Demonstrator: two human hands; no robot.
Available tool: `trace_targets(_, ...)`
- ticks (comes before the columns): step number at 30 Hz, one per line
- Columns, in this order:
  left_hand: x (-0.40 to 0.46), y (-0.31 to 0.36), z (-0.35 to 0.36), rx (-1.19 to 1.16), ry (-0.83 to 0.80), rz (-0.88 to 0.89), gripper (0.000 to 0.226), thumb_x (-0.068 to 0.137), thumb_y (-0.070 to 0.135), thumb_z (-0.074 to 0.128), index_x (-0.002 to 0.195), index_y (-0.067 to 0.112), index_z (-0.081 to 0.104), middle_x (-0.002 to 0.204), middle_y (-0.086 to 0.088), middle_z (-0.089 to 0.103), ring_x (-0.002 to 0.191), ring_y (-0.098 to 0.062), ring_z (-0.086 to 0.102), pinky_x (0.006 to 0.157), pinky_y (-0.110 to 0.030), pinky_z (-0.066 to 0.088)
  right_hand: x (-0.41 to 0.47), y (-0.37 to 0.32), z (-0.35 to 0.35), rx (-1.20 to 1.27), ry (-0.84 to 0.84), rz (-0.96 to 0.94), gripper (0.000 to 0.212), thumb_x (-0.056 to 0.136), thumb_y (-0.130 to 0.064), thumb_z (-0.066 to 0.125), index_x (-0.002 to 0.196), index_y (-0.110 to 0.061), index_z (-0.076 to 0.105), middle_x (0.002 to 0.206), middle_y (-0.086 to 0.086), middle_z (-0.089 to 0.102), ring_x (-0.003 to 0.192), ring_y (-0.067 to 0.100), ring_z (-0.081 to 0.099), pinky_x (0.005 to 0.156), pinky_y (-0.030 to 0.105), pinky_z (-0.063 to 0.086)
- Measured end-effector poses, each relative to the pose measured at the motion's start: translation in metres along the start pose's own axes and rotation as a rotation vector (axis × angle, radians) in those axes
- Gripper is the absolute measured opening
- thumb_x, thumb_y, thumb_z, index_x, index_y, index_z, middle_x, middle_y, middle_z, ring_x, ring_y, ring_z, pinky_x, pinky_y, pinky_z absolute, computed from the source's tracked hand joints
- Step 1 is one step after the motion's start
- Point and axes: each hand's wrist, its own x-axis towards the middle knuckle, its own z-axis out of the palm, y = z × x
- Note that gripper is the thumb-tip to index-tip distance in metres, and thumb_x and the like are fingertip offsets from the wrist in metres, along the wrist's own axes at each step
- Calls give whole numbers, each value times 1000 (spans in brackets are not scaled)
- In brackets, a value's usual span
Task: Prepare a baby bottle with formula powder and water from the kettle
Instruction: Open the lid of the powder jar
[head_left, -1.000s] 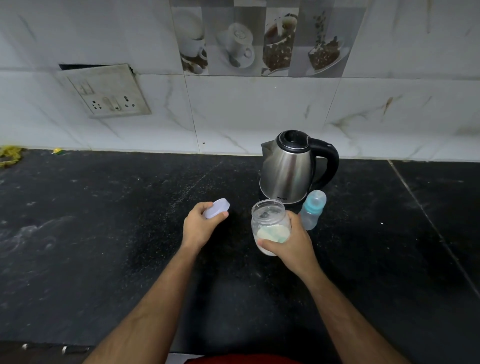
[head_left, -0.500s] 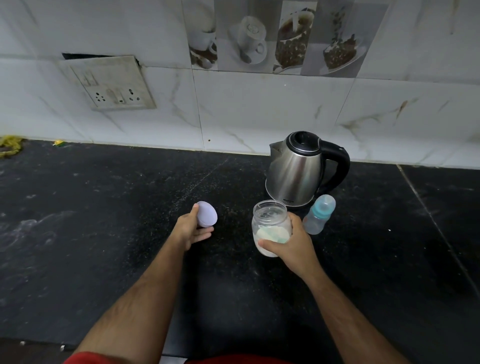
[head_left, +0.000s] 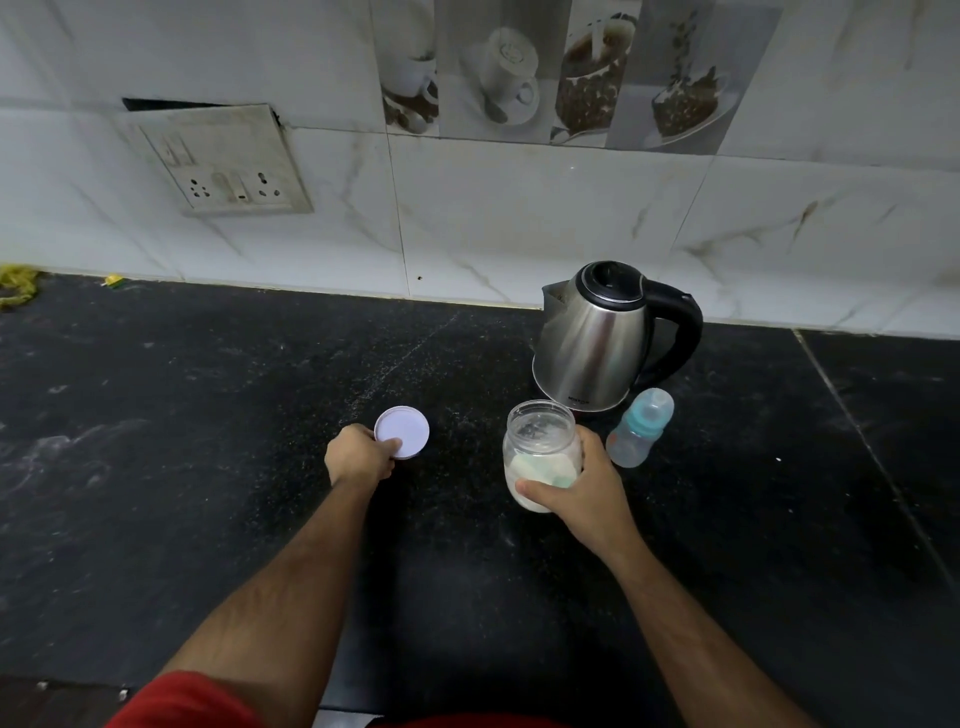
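1. Left hand (head_left: 358, 457): fingers pinching pale lid (head_left: 401, 432) at counter (head_left: 208, 467).
2. Right hand (head_left: 582, 488): fingers wrapped round open powder jar (head_left: 542, 452).
3. Baby bottle (head_left: 640, 428): upright, just beside kettle (head_left: 597, 343).

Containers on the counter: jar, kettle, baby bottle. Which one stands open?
The jar: its lid is off. The kettle and baby bottle stay capped.
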Motion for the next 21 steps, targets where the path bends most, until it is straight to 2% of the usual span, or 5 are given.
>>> trace_targets(6,1,-8,5,28,60,-9,29,78,28,80,97,14,63,70,-6,73,58,-20,72,77,-39,61,-4,2,0,-36,26,-10,82,52,-39,89,122,-38,47,122,-11,60,111,8,58,94,30,49)
trace_targets(10,-12,-15,2,34,170,95,48,78,33,79,117,11,63,108,-8,70,98,-30,68,91,-41,53,-4,1,3,-87,59,-16,82,55,-33,91,127,-30,51,115,-13,60,108,9,57,89,27,46)
trace_targets(13,-34,-14,-1,-7,219,252,29,84,25,74,109,10,68,103,-6,71,98,-27,66,85,-33,48,1,-2,13,-99,26,-6,80,58,-25,91,127,-23,51,113,-11,58,106,11,56,86,26,43)
trace_targets(17,-54,-14,7,-170,17,320,25,85,26,73,107,15,71,87,3,74,79,-17,70,84,-31,55,13,-6,37,-88,-21,17,77,58,-18,91,122,-22,50,114,-8,58,106,13,58,86,25,43)
trace_targets(21,-67,-9,12,-276,-161,359,30,89,17,72,118,12,69,106,0,73,81,-11,70,83,-35,60,27,-12,63,-107,-35,12,79,57,-18,91,125,-16,50,116,-6,56,104,10,54,84,21,38)
